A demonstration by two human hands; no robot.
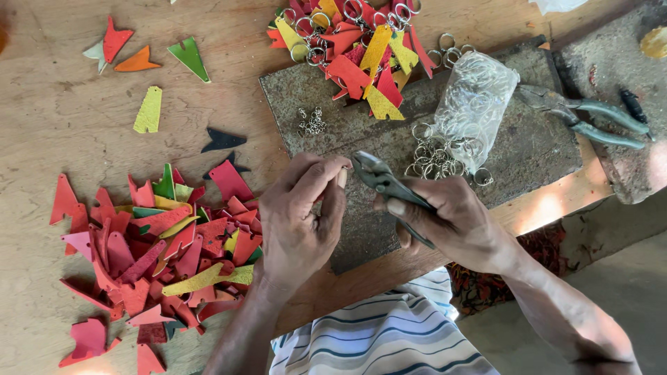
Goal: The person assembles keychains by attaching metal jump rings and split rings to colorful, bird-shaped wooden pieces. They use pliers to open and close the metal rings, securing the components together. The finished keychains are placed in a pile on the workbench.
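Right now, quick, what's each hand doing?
Left hand: fingers pinched together; what they pinch is too small to tell.
Right hand: closed on grey metal pliers.

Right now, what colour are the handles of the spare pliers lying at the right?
Pale grey-green handles, seen from the head camera.

You have one package here: a clear plastic bag [474, 97] of metal rings, lying on the grey slab [542, 149], its open mouth spilling rings onto it.

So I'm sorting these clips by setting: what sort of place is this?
Probably a small craft workbench for keyring making. The right hand grips pliers, the left hand pinches something too small to tell, and a heap of coloured cutouts, a bag of rings and finished keyrings lie about.
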